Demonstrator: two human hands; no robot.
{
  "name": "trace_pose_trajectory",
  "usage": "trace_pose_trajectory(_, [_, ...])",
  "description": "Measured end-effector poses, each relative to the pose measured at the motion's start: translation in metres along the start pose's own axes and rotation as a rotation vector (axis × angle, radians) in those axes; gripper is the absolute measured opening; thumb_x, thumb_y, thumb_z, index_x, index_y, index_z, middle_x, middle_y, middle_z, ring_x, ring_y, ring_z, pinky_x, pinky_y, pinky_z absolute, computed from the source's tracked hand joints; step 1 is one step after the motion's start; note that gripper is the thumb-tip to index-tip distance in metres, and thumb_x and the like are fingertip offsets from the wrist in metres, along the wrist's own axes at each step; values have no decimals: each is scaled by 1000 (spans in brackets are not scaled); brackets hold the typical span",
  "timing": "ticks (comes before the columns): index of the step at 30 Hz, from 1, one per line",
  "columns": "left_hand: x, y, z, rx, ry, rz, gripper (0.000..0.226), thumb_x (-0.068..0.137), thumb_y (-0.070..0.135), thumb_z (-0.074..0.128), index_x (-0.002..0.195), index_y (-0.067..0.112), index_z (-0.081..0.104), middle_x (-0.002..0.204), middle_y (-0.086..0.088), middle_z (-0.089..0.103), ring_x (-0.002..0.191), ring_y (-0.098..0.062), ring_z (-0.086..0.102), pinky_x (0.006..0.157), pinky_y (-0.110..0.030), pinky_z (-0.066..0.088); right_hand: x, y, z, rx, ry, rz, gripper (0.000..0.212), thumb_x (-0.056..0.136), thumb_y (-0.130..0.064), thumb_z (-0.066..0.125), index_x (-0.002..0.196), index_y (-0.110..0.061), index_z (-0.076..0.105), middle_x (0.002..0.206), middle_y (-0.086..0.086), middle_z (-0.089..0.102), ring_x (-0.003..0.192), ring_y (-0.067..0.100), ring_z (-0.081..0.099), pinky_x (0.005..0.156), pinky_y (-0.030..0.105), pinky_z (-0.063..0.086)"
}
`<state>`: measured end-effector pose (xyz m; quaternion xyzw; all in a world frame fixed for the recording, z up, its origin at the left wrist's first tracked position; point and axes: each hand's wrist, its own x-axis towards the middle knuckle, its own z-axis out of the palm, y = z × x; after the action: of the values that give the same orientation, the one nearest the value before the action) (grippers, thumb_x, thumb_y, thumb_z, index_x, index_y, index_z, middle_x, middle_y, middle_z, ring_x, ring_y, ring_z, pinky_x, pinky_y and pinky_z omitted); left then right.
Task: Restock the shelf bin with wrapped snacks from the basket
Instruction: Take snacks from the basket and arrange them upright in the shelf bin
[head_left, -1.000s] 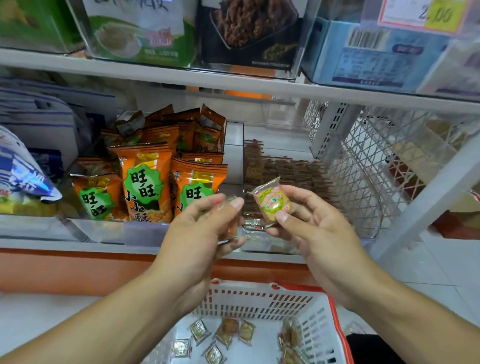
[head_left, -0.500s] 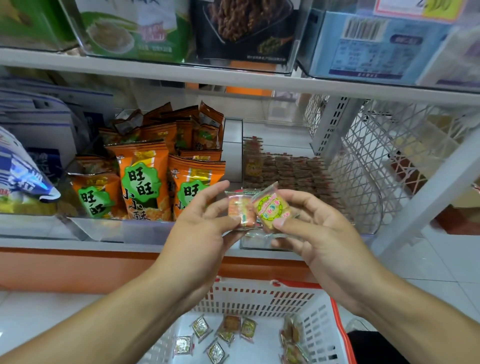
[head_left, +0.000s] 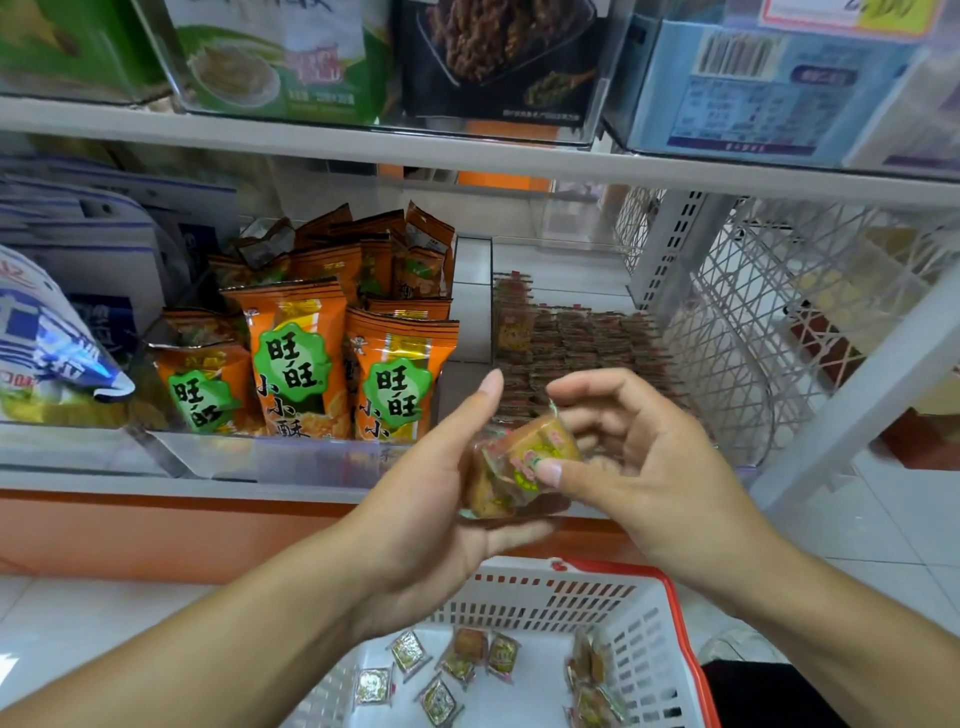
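Two hands meet over wrapped snacks (head_left: 524, 462): left hand (head_left: 441, 499) cradles them in curled fingers, right hand (head_left: 639, 457) pinches one; shelf bin (head_left: 582, 343) beyond the grip, basket (head_left: 644, 623) below.

You're standing in a shop: at twelve o'clock white shelves (head_left: 467, 150) carry packaged snacks (head_left: 296, 358) in clear bins, a price tag (head_left: 841, 15) at one o'clock, a shopping basket (head_left: 597, 592) at six.

The 3 orange foil snack bags (head_left: 293, 364), left of the clear shelf bin (head_left: 582, 338), read "旺旺" on green badges; 2 add "小小酥" below. Other labels are too blurred to read.
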<state>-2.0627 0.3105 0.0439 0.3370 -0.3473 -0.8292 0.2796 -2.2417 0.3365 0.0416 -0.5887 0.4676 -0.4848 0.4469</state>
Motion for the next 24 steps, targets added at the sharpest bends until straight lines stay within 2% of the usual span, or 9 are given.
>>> trace_pose_trajectory(2, [1, 2, -1, -91, 54, -4, 67, 95, 59, 50, 127, 3, 68, 123, -21, 72, 116, -34, 69, 99, -46, 56, 3, -1, -4, 11, 49, -16, 42, 79, 3, 80, 110, -24, 67, 99, 2, 75, 88, 12, 69, 76, 25, 58])
trace_pose_trajectory(5, [2, 6, -3, -181, 101, -19, 68, 96, 56, 52, 130, -2, 61, 120, -28, 71, 109, -43, 71, 93, -50, 58, 6, -4, -14, -69, 41, -41, 33, 83, -3, 77, 109, -23, 73, 106, -3, 76, 101, 11, 71, 84, 22, 55])
trace_pose_trajectory(8, [2, 7, -4, -183, 70, -53, 77, 95, 62, 49, 132, -4, 59, 123, -29, 69, 111, -38, 71, 93, -49, 59, 6, -8, -16, -114, -114, -50, 34, 82, -11, 75, 112, -27, 74, 109, -2, 76, 99, 14, 72, 80, 27, 58])
trace_pose_trajectory(12, [2, -2, -4, -81, 0, -97, 82, 90, 74, 48, 129, 5, 67, 121, -22, 72, 114, -36, 69, 92, -46, 60, 2, 2, -11, -387, -136, -55, 46, 81, -28, 76, 124, -42, 67, 112, -12, 68, 97, 13, 67, 86, 37, 55])
trace_pose_trajectory(15, [4, -7, -3, -26, -27, -84, 80, 87, 77, 48, 115, 7, 76, 86, -14, 69, 81, -27, 69, 74, -36, 62, 3, 7, -12, -560, -236, 9, 53, 84, -46, 72, 135, -43, 59, 121, -23, 57, 119, 3, 53, 104, 34, 44])
trace_pose_trajectory(18, [7, -9, -2, 14, -10, -78, 75, 87, 75, 50, 104, 8, 79, 73, -13, 59, 66, -22, 63, 62, -30, 56, 5, 7, -13, -632, -325, 2, 39, 87, -51, 66, 125, -42, 63, 125, -26, 57, 123, 3, 48, 105, 35, 40])
trace_pose_trajectory(21, [6, -4, -2, 43, -27, -55, 71, 89, 76, 47, 105, 14, 79, 84, -15, 71, 76, -23, 69, 70, -35, 60, 7, 5, -13, -526, -325, -6, 34, 86, -46, 67, 117, -35, 62, 123, -19, 62, 120, 8, 54, 101, 38, 45])
trace_pose_trajectory(23, [8, 3, -5, 97, 77, -12, 76, 89, 76, 45, 114, 11, 75, 101, -19, 76, 87, -26, 73, 73, -39, 63, 14, 3, -14, -350, -270, -18, 32, 86, -40, 69, 115, -29, 60, 115, -8, 68, 113, 12, 62, 100, 40, 48])
trace_pose_trajectory(24, [10, 6, -7, 158, 169, 34, 75, 90, 74, 44, 114, 9, 74, 101, -18, 75, 85, -26, 73, 71, -38, 62, 19, 4, -17, -281, -222, -22, 32, 88, -35, 69, 116, -24, 59, 113, -4, 70, 110, 15, 65, 100, 40, 49])
